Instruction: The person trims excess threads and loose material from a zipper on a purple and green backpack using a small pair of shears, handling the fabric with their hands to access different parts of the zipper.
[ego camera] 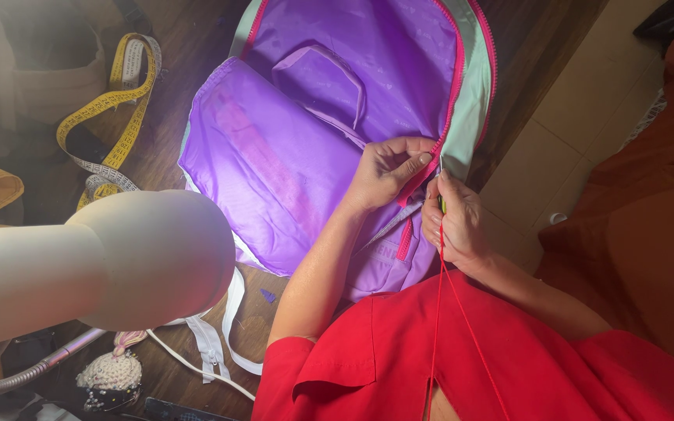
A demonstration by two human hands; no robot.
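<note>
Hand-stitching a pink zipper into an opened purple backpack on a wooden table.

The left hand pinches the pink zipper tape and the edge of the purple backpack lining between thumb and fingers, closed narrow on the fabric; the right hand, just beside it, is closed around what looks like a needle with a small green part, from which a doubled red thread runs down toward the red shirt. The backpack lies open on the table, its mouth toward the person. A yellow measuring tape lies to the left; a cream lamp head blocks the near-left view. The long loose thread could likely snag or tangle. With the fingertips so close together, the needle could prick the left thumb, and if the pinch slackens the tape could shift off the seam.
</note>
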